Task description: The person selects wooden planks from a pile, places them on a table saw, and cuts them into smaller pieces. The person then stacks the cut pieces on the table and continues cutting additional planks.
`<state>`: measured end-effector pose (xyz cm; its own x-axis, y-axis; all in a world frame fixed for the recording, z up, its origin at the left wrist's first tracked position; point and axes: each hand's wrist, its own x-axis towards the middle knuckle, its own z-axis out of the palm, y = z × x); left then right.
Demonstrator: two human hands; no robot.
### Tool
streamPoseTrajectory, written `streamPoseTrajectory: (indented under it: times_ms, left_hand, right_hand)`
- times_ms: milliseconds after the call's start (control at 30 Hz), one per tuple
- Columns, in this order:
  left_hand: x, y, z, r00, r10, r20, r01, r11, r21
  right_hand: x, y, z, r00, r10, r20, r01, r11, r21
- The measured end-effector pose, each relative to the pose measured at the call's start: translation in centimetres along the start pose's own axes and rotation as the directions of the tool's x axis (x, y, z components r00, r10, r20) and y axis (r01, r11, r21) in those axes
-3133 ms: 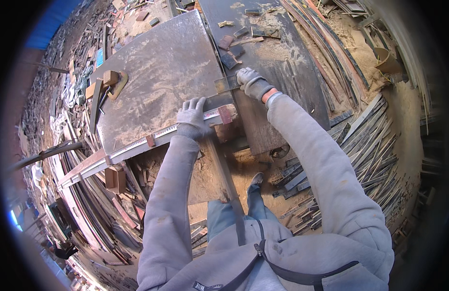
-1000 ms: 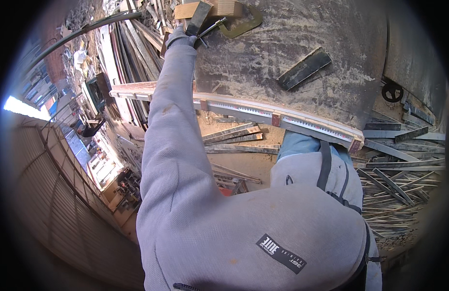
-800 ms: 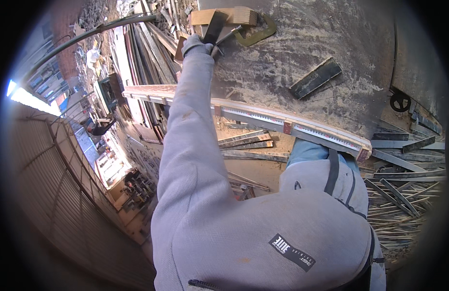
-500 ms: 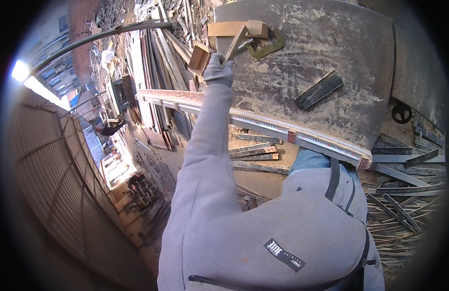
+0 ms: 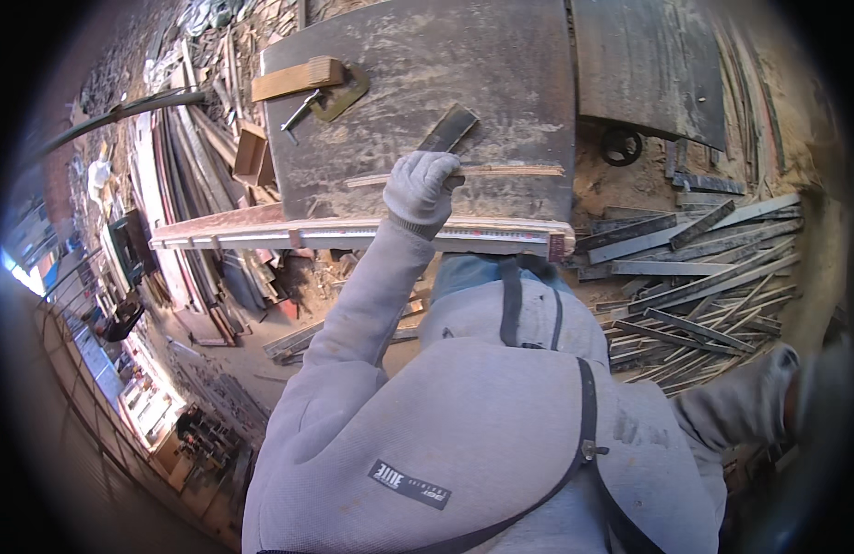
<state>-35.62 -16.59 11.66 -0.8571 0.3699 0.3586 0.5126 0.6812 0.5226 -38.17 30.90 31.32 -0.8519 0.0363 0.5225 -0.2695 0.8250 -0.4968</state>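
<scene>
Left hand point(image 5: 420, 189), gloved: fingers curled tight, pinching the strip point(image 5: 510, 171). Strip is above the desk point(image 5: 418, 37), running 9 to 3 o'clock through the grip, roughly parallel to the rail point(image 5: 501, 231) at 6 o'clock. Can't tell if it touches the desk.

Risks, my read:
1. Grip is off-centre, long end toward 3 o'clock. Thin stock, only 1 hand on it, so that end could droop or twist.
2. Dark offcut point(image 5: 455, 127) sits just beyond the hand at 1 o'clock. A sweep that way could snag it.
3. Dropping the wrist toward 6 could knock the rail out of line.
4. Swinging toward 11 could catch the clamp point(image 5: 344, 97).

Right hand point(image 5: 794, 392), 4 o'clock: blurred at the rim, can't tell its fingers.
</scene>
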Motion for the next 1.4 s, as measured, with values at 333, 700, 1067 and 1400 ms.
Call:
streamPoseTrajectory:
  times_ms: [333, 700, 1067, 1400]
  left_hand:
    - [-3.7, 4.0, 9.1, 0.872, -0.238, 0.427, 0.272, 0.962, -0.019]
    - [-10.3, 2.4, 8.2, 0.753, -0.206, 0.625, 0.062, 0.968, 0.243]
    - [-10.3, 1.9, 8.7, 0.897, 0.025, 0.442, -0.082, 0.99, 0.111]
    - [-11.4, 2.3, 8.3, 0.858, -0.022, 0.513, -0.081, 0.981, 0.177]
  right_hand:
    - [-26.2, 2.5, 21.6, 0.556, 0.51, 0.656, -0.82, 0.462, 0.336]
    - [-29.3, 6.7, 23.9, 0.429, 0.515, 0.742, -0.855, 0.497, 0.149]
    - [-28.8, 7.7, 19.4, 0.718, 0.234, 0.656, -0.232, 0.968, -0.092]
    - [-30.1, 6.6, 18.9, 0.679, 0.23, 0.698, -0.067, 0.965, -0.253]
